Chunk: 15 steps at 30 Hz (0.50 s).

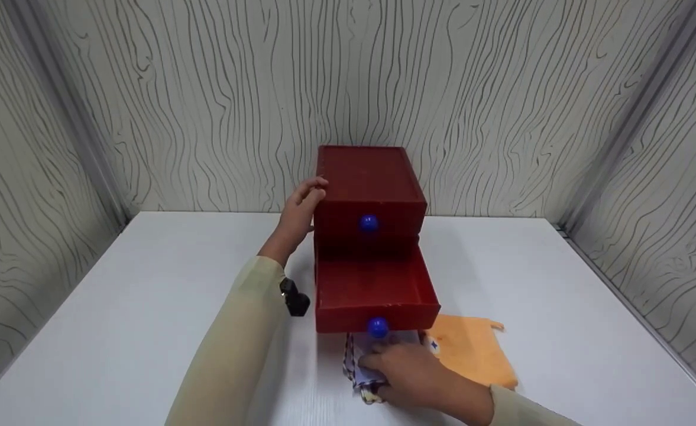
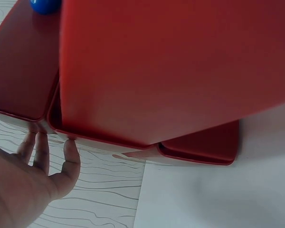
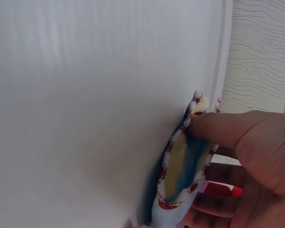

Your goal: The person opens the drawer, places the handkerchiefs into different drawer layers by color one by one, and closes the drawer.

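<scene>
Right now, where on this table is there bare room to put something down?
The white table is bare left of the left hand and sleeve, and right of the red drawer box. It is crowded in front: open lower drawer, patterned cloth under the right hand, orange cloth.

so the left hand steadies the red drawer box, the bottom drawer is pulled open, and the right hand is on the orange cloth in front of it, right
Not quite. The right hand grips the white patterned cloth with the red-stitched edge, as the head and right wrist views show. The orange cloth lies untouched beside it. The rest holds: the left hand rests on the side of the red drawer box, and the bottom drawer is pulled open.
</scene>
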Tool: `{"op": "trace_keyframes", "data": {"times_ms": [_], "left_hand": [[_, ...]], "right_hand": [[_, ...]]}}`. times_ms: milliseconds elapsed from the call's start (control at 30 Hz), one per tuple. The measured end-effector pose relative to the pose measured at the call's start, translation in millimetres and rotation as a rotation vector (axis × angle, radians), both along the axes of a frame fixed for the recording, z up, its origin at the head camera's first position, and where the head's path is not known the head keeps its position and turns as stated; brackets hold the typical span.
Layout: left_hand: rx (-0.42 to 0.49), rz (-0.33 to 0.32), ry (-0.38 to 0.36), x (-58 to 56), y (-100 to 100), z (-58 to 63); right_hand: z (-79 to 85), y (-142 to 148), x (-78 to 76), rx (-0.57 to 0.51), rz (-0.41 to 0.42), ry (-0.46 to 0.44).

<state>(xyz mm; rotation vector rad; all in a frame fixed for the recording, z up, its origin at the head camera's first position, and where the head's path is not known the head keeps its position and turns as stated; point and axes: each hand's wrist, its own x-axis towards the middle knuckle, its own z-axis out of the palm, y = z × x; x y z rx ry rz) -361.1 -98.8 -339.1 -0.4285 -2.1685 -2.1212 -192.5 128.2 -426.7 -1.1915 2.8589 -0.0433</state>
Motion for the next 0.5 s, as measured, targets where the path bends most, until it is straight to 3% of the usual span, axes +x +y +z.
{"op": "trace_keyframes", "data": {"times_ms": [333,500], "left_hand": [[0.029,-0.024,-0.013,3.0,-0.5,3.7],[0.027,-0.001,0.000,0.2,0.7,0.1]], "right_hand": [[0.2,1.6,-1.2,-0.006,-0.021,-0.066],[-1.6,2.7,-2.6,-0.031,-0.007,-0.042]]}}
